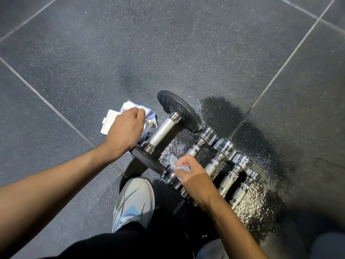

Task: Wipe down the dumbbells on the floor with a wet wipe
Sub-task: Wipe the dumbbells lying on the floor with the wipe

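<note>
A large dumbbell (164,128) with black rubber plates and a knurled steel handle lies on the floor. To its right, several small chrome dumbbells (222,161) lie side by side in a row. My right hand (194,174) pinches a crumpled white wet wipe (174,162) over the near end of the leftmost chrome dumbbell. My left hand (125,128) rests on a white wet-wipe pack (128,109) with its lid flap open, left of the large dumbbell; its fingers curl at the pack's opening.
Dark speckled rubber floor tiles (93,53) with pale seams stretch all around. My white sneaker (134,200) stands just below the large dumbbell's near plate. Floor patches around the chrome dumbbells look wet and shiny.
</note>
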Tool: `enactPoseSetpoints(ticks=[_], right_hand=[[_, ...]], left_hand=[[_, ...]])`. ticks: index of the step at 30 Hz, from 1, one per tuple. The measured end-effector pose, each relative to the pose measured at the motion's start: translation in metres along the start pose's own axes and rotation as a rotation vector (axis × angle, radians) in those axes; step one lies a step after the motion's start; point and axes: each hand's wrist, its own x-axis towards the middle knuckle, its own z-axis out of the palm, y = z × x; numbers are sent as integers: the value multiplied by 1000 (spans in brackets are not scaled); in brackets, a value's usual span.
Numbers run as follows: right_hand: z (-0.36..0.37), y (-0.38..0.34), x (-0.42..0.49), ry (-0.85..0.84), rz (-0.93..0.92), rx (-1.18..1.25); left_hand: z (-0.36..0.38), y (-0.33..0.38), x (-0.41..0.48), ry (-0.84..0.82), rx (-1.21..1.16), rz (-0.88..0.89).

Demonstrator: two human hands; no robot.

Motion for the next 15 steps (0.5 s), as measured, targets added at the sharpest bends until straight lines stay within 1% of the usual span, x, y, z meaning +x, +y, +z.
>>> enactPoseSetpoints(ticks=[3, 7, 9, 13, 15], right_hand=[[-3, 2, -5, 46, -30, -33], [-12, 9, -9, 118, -98, 98], [-16, 12, -11, 224, -114, 134], [-22, 7, -10, 512, -231, 142], [-26, 2, -6, 596, -300, 114]], left_hand=[[0, -1, 1, 1, -10, -4], [-1, 4, -2, 2, 9, 12], [-1, 4, -1, 5, -4, -12], [-1, 6, -2, 8, -1, -39], [-1, 6, -2, 10, -4, -41]])
